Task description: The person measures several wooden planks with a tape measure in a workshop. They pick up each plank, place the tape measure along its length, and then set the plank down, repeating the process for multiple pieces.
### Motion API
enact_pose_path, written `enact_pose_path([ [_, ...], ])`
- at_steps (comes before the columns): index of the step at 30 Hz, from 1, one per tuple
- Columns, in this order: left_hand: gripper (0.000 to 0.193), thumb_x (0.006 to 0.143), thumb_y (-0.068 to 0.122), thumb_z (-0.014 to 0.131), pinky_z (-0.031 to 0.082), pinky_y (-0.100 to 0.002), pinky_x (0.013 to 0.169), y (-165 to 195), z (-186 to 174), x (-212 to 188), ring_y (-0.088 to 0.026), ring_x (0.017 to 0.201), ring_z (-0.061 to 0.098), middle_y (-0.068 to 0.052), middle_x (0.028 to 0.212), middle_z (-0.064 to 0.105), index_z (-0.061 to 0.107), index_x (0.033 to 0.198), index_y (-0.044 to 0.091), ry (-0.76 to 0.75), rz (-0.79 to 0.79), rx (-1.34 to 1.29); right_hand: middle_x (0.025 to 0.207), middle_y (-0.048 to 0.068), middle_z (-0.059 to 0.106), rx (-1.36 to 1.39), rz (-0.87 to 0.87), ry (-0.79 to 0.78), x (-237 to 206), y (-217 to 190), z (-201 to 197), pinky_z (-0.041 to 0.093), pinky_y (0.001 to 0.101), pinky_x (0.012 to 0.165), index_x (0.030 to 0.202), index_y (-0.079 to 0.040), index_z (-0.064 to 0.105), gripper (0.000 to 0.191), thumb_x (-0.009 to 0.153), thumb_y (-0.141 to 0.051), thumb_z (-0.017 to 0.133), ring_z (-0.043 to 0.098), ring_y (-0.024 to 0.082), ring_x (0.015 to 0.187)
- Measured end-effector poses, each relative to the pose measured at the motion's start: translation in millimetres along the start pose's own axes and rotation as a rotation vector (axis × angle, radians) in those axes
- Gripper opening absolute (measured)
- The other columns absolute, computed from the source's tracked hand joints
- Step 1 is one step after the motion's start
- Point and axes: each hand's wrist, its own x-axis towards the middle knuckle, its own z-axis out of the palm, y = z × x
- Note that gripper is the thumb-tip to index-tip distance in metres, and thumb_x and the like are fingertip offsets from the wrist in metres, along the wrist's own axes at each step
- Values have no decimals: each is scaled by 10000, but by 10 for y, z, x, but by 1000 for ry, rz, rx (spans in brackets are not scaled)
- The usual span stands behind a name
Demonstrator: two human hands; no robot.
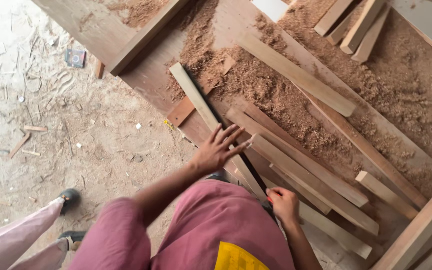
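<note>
The left hand (218, 147) lies flat, fingers spread wide, on a pale, smooth wooden strip (211, 120) whose long axis runs diagonally from the upper left down toward the person. The right hand (282, 204) is curled shut near the strip's lower end; whether its grip holds anything cannot be told. Beside it, four similar flat slats (306, 170) lie roughly parallel on the wooden surface (151, 75), amid coarse reddish sawdust (271, 90).
</note>
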Motion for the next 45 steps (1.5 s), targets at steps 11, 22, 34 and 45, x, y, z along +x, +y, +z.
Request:
enact_pose_path([
  [11,813,924,91,750,658,-356,797,-538,-39,-5,-268,1044,732,-208,1369,616,259,1572,106,486,-1032,-891,768,111,766,30,-137,-97,174,-819,468,548,365,689,875,-33,783,327,866,-354,719,740,221,730],
  [22,641,844,49,780,654,-320,651,-872,274,251,-205,767,766,-171,997,773,432,1381,9,667,-1280,-1101,735,93,738,20,-95,-102,105,-1020,486,541,362,665,887,-19,765,385,868,-402,733,705,209,697],
  [34,655,821,71,773,616,-336,693,-775,237,102,-243,791,749,-184,916,740,428,1370,-24,507,-1254,-877,671,64,750,152,-59,-199,215,-706,556,540,302,610,853,1,775,392,865,-389,735,697,133,625],
  [45,620,913,259,687,266,-514,1274,-577,602,34,-314,1487,431,-125,1549,516,464,1481,149,-38,-172,-125,694,49,731,176,-171,-137,215,-258,432,525,329,616,830,-50,766,334,889,-376,724,665,137,638],
])
